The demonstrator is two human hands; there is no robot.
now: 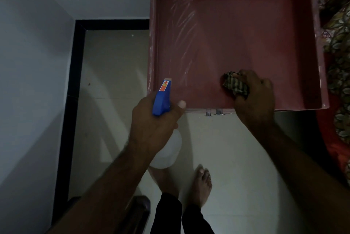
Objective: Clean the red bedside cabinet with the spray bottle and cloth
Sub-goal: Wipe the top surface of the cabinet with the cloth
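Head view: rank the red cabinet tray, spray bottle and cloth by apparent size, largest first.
1. Red cabinet tray.
2. Spray bottle, though it sits nearer the camera.
3. Cloth, bunched and partly hidden in the right hand.

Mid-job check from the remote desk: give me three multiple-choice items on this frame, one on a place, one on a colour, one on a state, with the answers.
1. Where does the crumpled striped cloth lie?
A. on the floor
B. near the front edge of the red cabinet top
C. on the bed

2. What colour is the trigger head of the translucent plastic spray bottle?
A. blue
B. green
C. black

3. What is the state of the left part of the cabinet top?
A. covered by paper
B. streaked with pale wipe marks
C. piled with objects

Answers: 1 B, the right hand presses it there. 2 A, the head shows blue in the left hand. 3 B, whitish streaks run across the red surface.
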